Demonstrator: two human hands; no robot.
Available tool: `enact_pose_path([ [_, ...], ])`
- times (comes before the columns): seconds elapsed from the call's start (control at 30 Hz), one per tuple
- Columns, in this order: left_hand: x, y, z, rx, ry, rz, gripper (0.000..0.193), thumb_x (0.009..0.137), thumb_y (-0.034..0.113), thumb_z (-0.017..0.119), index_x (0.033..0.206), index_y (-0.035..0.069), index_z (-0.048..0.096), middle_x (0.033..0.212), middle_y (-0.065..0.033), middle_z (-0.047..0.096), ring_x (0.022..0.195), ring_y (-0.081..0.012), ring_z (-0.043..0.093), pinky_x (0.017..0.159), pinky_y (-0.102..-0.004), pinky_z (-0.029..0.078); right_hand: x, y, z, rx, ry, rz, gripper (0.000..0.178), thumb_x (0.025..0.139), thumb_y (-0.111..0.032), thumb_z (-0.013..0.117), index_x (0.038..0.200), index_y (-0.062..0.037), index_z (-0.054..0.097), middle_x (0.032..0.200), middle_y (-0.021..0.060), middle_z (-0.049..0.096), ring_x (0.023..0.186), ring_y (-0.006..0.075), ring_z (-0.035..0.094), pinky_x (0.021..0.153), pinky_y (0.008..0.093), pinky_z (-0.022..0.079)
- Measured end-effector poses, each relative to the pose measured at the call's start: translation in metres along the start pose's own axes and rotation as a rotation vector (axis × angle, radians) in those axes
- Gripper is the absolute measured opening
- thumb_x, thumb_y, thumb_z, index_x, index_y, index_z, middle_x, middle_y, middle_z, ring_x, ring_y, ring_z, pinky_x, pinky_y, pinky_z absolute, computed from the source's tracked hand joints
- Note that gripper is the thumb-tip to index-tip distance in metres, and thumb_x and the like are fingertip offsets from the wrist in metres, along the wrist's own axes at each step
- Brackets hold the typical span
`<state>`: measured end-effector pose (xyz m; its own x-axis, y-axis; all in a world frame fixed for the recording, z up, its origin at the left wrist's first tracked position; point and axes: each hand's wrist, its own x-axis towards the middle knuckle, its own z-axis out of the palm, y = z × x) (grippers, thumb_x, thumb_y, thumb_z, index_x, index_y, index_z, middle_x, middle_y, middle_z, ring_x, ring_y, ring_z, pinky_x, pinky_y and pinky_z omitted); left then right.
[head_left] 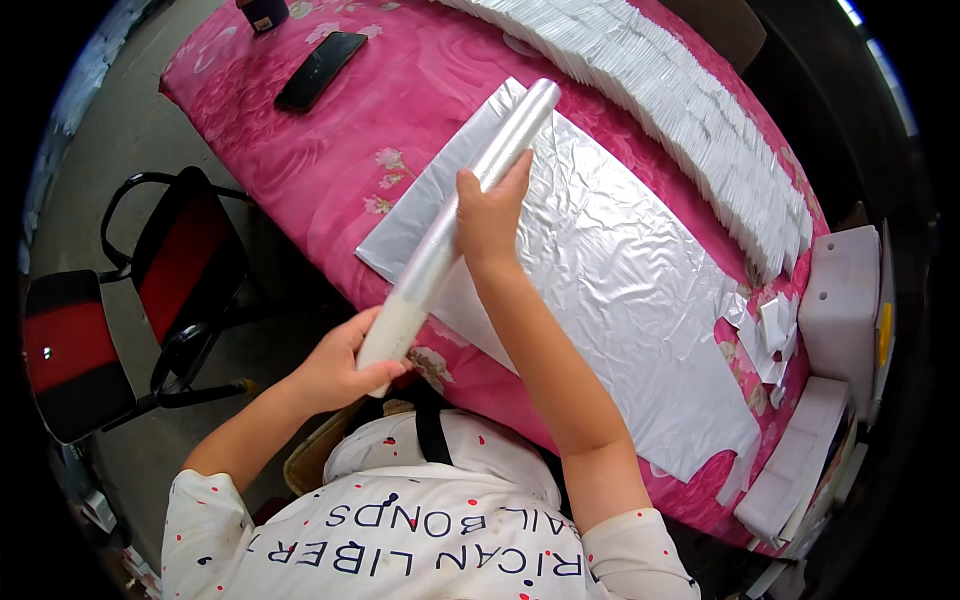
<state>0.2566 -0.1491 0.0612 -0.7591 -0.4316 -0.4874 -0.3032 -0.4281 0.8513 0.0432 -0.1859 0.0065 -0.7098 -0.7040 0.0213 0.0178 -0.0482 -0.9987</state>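
Note:
I hold a long roll of clear shiny film (470, 205) slanted over the near edge of a table with a pink flowered cloth (330, 150). My left hand (340, 365) grips the roll's white lower end. My right hand (490, 215) rests on the roll's middle, fingers curled over it. Under the roll lies a large crinkled sheet of silvery plastic (610, 280), spread flat from the roll toward the right.
A long overlapping row of white packets (690, 100) runs along the table's far side. A black phone (320, 70) lies at the far left. White boxes (845, 290) and paper scraps (765, 335) sit at the right end. A red and black chair (150, 290) stands left.

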Motion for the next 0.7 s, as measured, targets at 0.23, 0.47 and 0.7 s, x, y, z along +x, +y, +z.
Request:
enact_pose_path([
  [0.23, 0.015, 0.011, 0.042, -0.402, -0.437, -0.175, 0.051, 0.076, 0.016, 0.066, 0.119, -0.001, 0.044, 0.102, -0.0120, 0.059, 0.085, -0.0161, 0.060, 0.075, -0.0296, 0.050, -0.028, -0.068, -0.083, 0.727, -0.102, 0.316, 0.054, 0.079, -0.018, 0.066, 0.121, -0.0014, 0.035, 0.093, 0.0079, 0.053, 0.079, 0.0137, 0.056, 0.070, 0.0287, 0.053],
  [0.47, 0.034, 0.014, 0.090, -0.019, -0.306, -0.175, 0.038, 0.073, 0.017, 0.071, 0.102, 0.001, 0.052, 0.078, -0.0053, 0.057, 0.065, -0.0122, 0.056, 0.061, -0.0282, 0.048, -0.054, -0.085, -0.118, 0.689, -0.039, 0.185, 0.059, 0.077, -0.019, 0.067, 0.122, 0.0002, 0.033, 0.089, 0.0082, 0.053, 0.077, 0.0136, 0.056, 0.067, 0.0284, 0.051],
  [0.7, 0.030, 0.011, 0.108, -0.185, -0.468, -0.250, 0.034, 0.071, 0.019, 0.069, 0.097, 0.001, 0.054, 0.073, -0.0037, 0.054, 0.061, -0.0120, 0.055, 0.058, -0.0272, 0.047, -0.081, -0.080, -0.139, 0.855, 0.012, 0.185, 0.059, 0.078, -0.018, 0.066, 0.123, -0.0008, 0.032, 0.085, 0.0068, 0.051, 0.073, 0.0129, 0.055, 0.065, 0.0284, 0.051],
])
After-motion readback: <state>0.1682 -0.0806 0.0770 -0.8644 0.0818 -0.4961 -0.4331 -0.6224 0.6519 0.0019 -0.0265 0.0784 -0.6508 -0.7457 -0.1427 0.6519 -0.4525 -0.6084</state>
